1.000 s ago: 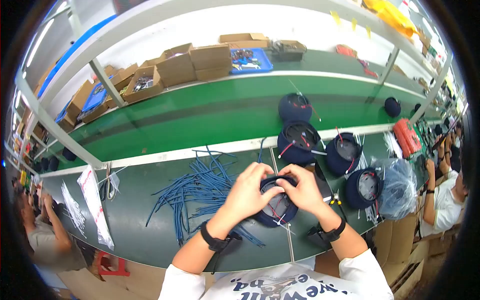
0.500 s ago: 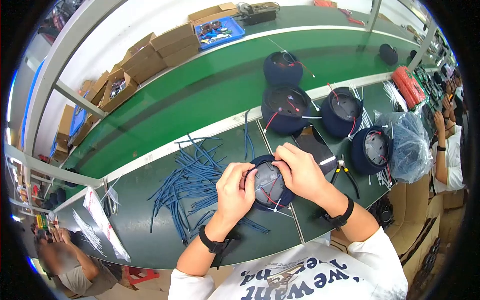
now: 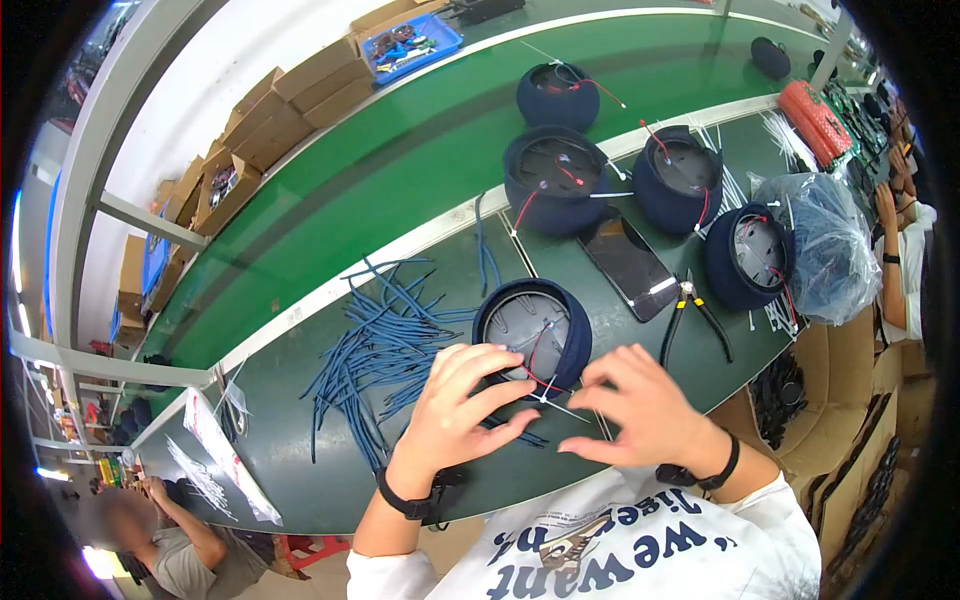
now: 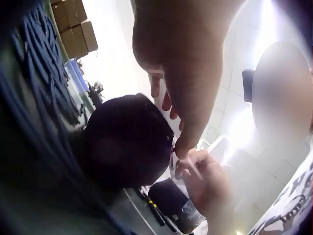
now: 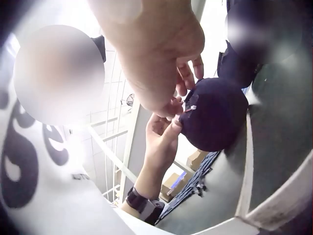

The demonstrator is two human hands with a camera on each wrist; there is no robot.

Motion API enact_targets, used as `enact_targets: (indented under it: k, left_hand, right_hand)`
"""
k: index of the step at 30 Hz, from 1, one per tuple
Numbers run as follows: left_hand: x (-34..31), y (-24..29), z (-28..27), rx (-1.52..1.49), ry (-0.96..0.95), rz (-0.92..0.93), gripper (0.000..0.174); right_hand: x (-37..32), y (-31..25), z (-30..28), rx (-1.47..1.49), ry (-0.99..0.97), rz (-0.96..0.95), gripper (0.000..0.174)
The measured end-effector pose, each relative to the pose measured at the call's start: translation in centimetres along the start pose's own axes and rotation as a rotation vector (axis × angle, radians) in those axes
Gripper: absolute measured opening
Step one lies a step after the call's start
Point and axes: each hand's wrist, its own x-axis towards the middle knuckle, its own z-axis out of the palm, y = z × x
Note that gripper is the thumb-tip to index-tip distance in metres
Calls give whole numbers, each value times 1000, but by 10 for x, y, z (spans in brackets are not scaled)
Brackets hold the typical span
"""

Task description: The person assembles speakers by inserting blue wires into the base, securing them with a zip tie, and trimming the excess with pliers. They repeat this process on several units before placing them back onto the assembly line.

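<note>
A navy fabric-covered round shell [image 3: 574, 345] stands on the green table with its grey plastic inside facing up. Red wires [image 3: 540, 360] cross that inside, and a thin white tie [image 3: 556, 404] sticks out at the near rim. My left hand [image 3: 462, 405] is at the near left rim, fingers reaching over it and thumb apart. Off the near right side is my right hand [image 3: 640, 408], its fingers loosely bent and thumb spread, with nothing seen between them. In the right wrist view, the shell [image 5: 217, 117] has a small white connector [image 5: 192, 107] at its rim, near both hands' fingertips.
Loose blue cords [image 3: 375, 350] lie in a pile to the left. Beyond the shell are a black phone [image 3: 625, 262], yellow-and-black pliers [image 3: 690, 310] and several similar shells [image 3: 555, 195]. A clear plastic bag [image 3: 825, 250] sits at right, near another person's arm [image 3: 892, 260].
Both hands have let go of the shell's rim and drawn back toward my body, the fingers opening. The head view has turned and tilted down, so the shell's grey inside shows more.
</note>
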Motion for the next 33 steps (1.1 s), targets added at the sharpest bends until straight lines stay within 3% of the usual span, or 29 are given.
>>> enact_targets:
  k: [4,9,10,11,13,14,17,18,26,30,33]
  left_hand:
    - [8,0,14,72,29,-21,62]
    - [11,-5,24,31,55,-239,119]
    - [11,-6,27,-9,52,-269,129]
    - [11,-7,30,-53,35,-286,133]
    - [6,-14,36,-134,4,-328,142]
    - [1,-20,42,-229,17,-348,139]
    - [5,-26,49,-434,53,-389,137]
    - [7,-28,50,-365,47,-343,138]
    - [15,-33,51,-155,71,-123,144]
    - [5,-42,48,-384,49,-173,150]
    - [10,-46,44,-315,-4,-221,152]
  right_hand:
    - [-14,12,25,-35,115,-62,25]
    - [-13,27,14,323,170,-48,19]
    - [-16,35,13,478,142,4,21]
    - [-17,49,14,623,169,42,35]
    - [-9,65,18,680,285,206,54]
    - [-6,71,14,522,130,195,84]
    - [10,71,18,453,-68,173,110]
    - [12,75,19,374,-121,171,130]
    - [2,72,27,316,-66,226,129]
    - [4,72,18,538,-14,197,120]
    - [13,66,3,394,-15,157,113]
